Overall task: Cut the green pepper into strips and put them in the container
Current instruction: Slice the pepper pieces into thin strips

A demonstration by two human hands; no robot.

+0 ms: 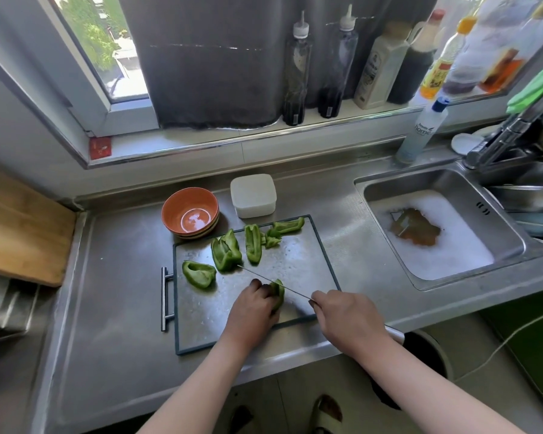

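Pepper piece (pixel 278 292): pinned on cutting board (pixel 311 261) under left hand (pixel 253 303), fingers curled over it. Knife (pixel 273 281): gripped by right hand (pixel 345 314), fingers closed round handle. Best sliced with fingertips tucked back. Container (pixel 253 195): stood behind board.

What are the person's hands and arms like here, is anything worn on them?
The left hand and right hand are bare: no gloves, rings, watch or bracelet show. The arms are uncovered as far as the picture reaches, with no sleeve in view. The fingernails look dark, perhaps painted.
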